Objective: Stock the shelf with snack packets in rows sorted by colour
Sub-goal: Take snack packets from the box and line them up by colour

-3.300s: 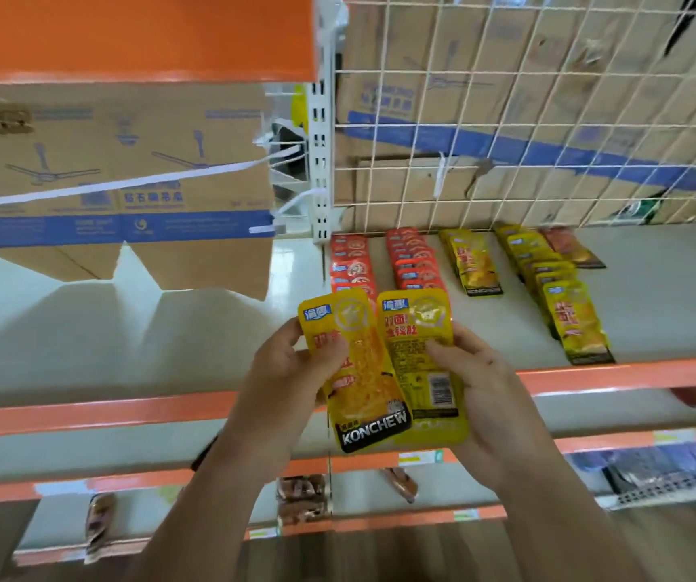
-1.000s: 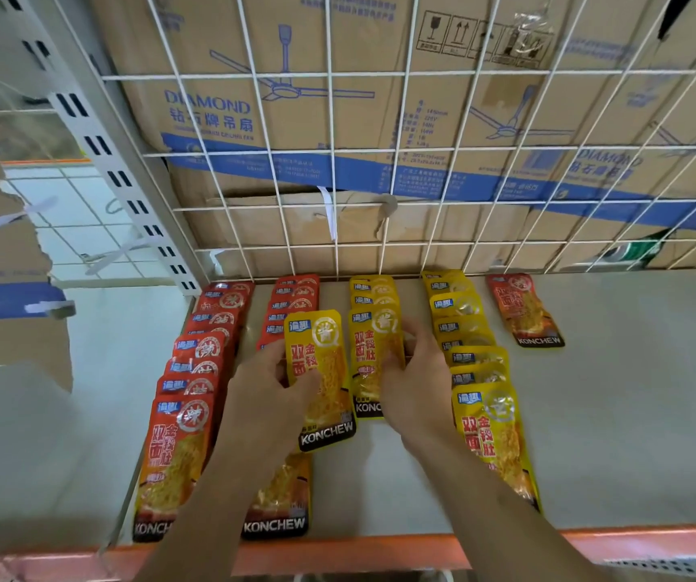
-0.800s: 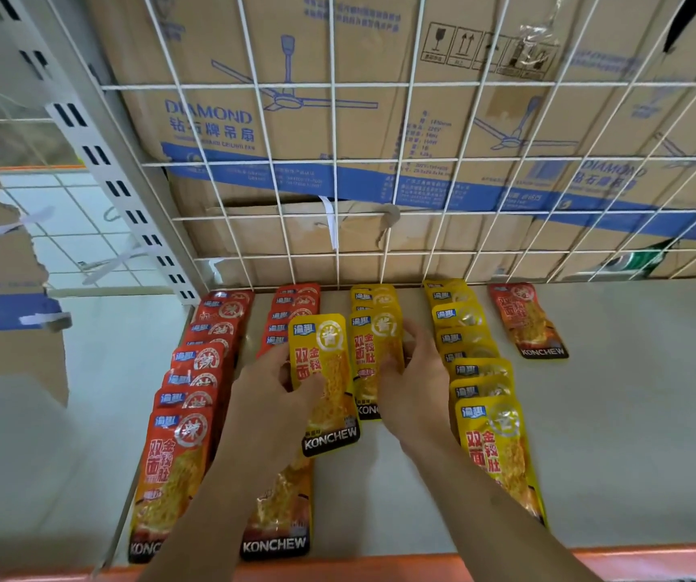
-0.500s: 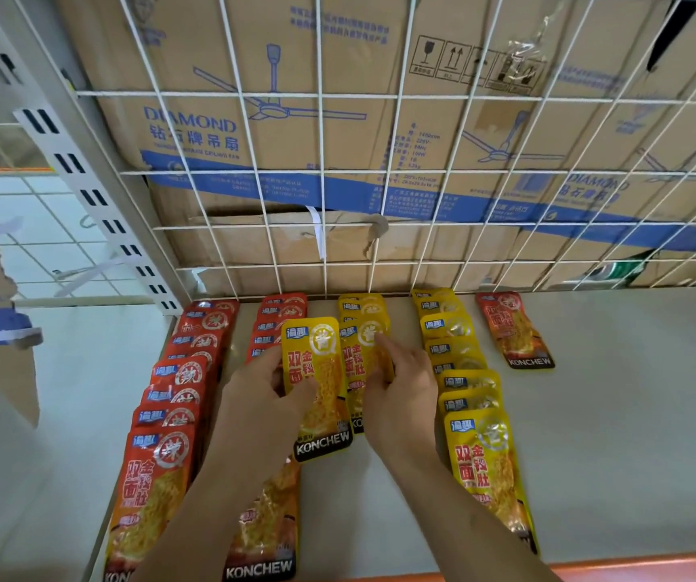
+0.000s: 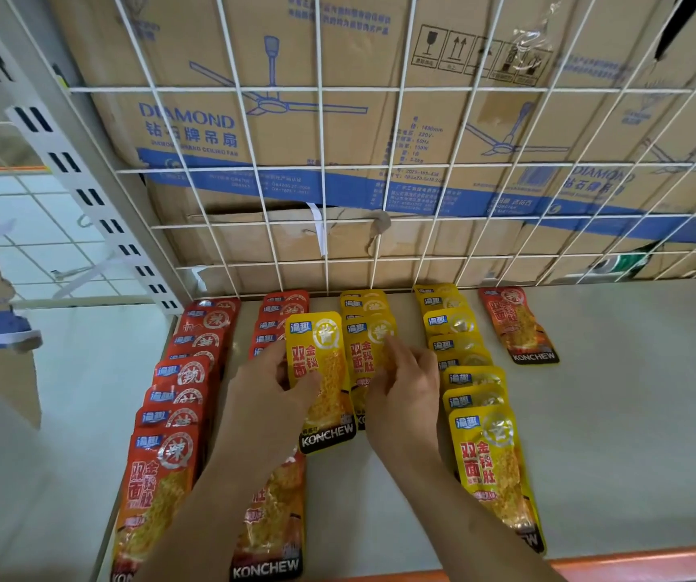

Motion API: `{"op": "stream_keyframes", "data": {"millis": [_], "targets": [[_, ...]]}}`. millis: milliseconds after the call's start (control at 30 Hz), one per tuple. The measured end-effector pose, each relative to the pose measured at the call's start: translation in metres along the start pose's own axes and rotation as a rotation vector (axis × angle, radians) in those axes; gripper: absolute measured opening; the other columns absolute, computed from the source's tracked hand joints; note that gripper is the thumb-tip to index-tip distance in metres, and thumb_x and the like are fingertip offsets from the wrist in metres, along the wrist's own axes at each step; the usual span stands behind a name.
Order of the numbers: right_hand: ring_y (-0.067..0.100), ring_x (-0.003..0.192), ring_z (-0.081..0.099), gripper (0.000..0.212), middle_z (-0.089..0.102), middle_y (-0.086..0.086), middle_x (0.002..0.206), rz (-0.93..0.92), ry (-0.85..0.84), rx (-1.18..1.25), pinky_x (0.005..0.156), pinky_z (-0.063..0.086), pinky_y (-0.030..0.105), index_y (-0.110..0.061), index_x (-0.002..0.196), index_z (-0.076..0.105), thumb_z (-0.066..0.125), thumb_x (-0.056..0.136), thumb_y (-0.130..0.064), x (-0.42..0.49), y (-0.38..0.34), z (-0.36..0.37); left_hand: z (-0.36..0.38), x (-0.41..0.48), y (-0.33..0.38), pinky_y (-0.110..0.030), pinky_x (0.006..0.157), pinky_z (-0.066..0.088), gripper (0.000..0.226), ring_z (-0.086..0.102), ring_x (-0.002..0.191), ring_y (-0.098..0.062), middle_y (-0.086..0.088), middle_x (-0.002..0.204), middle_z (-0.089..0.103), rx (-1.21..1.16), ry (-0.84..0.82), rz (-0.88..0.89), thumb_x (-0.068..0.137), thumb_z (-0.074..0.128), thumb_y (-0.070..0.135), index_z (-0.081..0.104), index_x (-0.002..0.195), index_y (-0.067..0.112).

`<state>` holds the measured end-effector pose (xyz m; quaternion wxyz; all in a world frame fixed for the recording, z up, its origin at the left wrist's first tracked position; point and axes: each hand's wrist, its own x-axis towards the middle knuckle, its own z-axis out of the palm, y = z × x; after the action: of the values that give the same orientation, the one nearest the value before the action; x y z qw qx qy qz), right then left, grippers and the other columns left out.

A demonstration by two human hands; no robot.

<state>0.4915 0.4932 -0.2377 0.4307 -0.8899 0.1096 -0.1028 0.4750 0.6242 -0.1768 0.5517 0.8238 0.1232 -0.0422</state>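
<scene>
My left hand (image 5: 270, 396) pinches a yellow packet (image 5: 321, 371) (long axis toward the wire grid (image 5: 323, 169)). My right hand (image 5: 405, 396), fingers flat, presses the short yellow row (image 5: 365, 304).

You are in a shop: retail shelf (image 5: 610, 413) with orange edge, wire grid back (image 5: 417, 170), rows of packets (image 5: 493, 468), stock cartons (image 5: 295, 98) behind.

Two arms show, bare from the wrist to the bottom edge of the view: the left forearm (image 5: 212, 510) at 7 o'clock and the right forearm (image 5: 476, 522) at 5 o'clock. Both are slim and taper toward the wrist. The left hand (image 5: 270, 396) and right hand (image 5: 405, 396), just below centre, are bare too (the fingernails are too blurred to describe).
</scene>
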Motion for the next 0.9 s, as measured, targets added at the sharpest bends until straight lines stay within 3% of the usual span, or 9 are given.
{"op": "stream_keyframes", "data": {"millis": [233,400,633,800,900], "targets": [[0.026,0.112,0.043,0.046,0.043,0.010,0.120,0.014,-0.018,-0.028,0.096,0.043,0.037,-0.011,0.137,0.050,0.049,0.092,-0.001,-0.001,-0.004,0.000,-0.002,-0.001,0.000,-0.027,0.073,0.056,0.027,0.070,0.079,-0.007,0.014,0.084,0.073,-0.034,0.002,-0.031,0.091,0.063,0.012,0.062,0.090,0.038],[0.025,0.114,0.037,0.048,0.040,0.011,0.124,0.036,-0.062,-0.079,0.096,0.037,0.035,-0.010,0.139,0.046,0.048,0.092,-0.003,-0.004,-0.007,-0.002,-0.002,-0.002,0.002,-0.040,0.078,0.059,0.027,0.070,0.079,-0.015,0.011,0.084,0.073,-0.009,0.007,-0.021,0.091,0.063,0.012,0.062,0.089,0.039],[0.025,0.117,0.036,0.049,0.039,0.010,0.125,0.040,-0.119,-0.129,0.095,0.038,0.033,-0.012,0.140,0.043,0.048,0.093,-0.003,-0.005,-0.009,-0.009,0.000,-0.001,0.001,-0.046,0.079,0.058,0.023,0.070,0.080,-0.019,0.007,0.085,0.073,0.013,0.004,-0.023,0.091,0.063,0.012,0.064,0.091,0.036],[0.029,0.123,0.037,0.051,0.039,0.012,0.131,0.013,-0.145,-0.125,0.096,0.037,0.033,-0.011,0.140,0.044,0.047,0.090,0.002,-0.004,-0.013,-0.017,0.005,0.002,-0.002,-0.042,0.082,0.058,0.021,0.070,0.082,-0.014,0.008,0.087,0.073,0.029,-0.028,-0.018,0.091,0.063,0.012,0.067,0.097,0.032],[0.029,0.120,0.045,0.047,0.046,0.013,0.131,-0.056,-0.074,-0.071,0.093,0.037,0.028,-0.007,0.137,0.049,0.046,0.091,0.003,-0.001,-0.017,-0.022,0.010,0.007,-0.004,-0.038,0.082,0.058,0.021,0.069,0.084,-0.007,0.012,0.090,0.073,0.027,-0.039,-0.012,0.090,0.064,0.014,0.066,0.101,0.031]]}}
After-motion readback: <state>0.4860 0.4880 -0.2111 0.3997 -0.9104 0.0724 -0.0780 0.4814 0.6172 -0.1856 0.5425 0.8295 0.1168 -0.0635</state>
